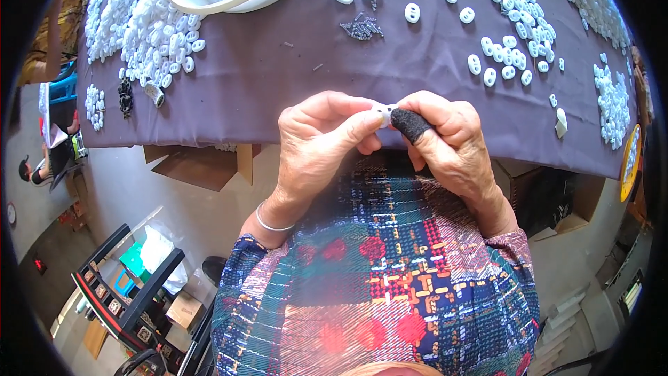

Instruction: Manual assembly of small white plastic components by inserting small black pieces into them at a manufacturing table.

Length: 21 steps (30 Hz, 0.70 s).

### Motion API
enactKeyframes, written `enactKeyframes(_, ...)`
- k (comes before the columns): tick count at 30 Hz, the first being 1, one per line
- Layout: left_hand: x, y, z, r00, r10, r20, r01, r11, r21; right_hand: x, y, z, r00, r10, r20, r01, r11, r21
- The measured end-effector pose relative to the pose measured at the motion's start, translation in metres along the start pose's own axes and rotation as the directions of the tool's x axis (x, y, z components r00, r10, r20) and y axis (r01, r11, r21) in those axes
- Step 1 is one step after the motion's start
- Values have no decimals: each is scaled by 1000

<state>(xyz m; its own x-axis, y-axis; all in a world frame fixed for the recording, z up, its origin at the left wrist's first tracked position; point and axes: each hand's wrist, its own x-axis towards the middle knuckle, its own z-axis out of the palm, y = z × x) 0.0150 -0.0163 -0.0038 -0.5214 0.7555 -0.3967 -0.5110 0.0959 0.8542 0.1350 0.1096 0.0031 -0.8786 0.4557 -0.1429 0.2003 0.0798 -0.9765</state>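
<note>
My left hand (pixel 316 132) and my right hand (pixel 456 139) meet in front of my chest at the table's near edge. Between their fingertips is a small white plastic cord lock (pixel 381 113), mostly covered by the fingers. Both hands are closed on it in a pinch. A black cloth sleeve (pixel 412 125) wraps my right thumb. Beyond the hands lies a little heap of small metal springs (pixel 362 28). Loose white oval pieces with two holes (pixel 412 13) are scattered around that heap, and a cluster of them (pixel 525 21) lies to the right.
A large white basin (pixel 233 7) of translucent parts stands at the far left, beside a big pile of white pieces (pixel 163 35). More small parts (pixel 612 104) lie at the right edge, near a yellow tray (pixel 631 161). Cardboard boxes (pixel 202 167) stand under the purple-clothed table (pixel 243 69).
</note>
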Motion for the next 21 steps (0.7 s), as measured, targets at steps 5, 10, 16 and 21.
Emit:
enactKeyframes(5, 4, 0, 0, 1000, -7, 2, 7, 1000, 2, 3, 0, 2, 1000, 25, -5, -25, 999, 21)
enactKeyframes(10, 6, -2, -1, 999, 32, 3, -33, 999, 8, 7, 1, 2, 1000, -23, 3, 23, 999, -29)
enactKeyframes(16, 10, 0, -4, 999, 17, 27, -15, 995, -94, 13, -5, 1, 946, -325, 2, 306, 890, -339)
enactKeyframes(21, 10, 4, -4, 997, -51, 57, 61, 978, -201, 10, -7, 11, 933, -358, -28, 292, 803, -520)
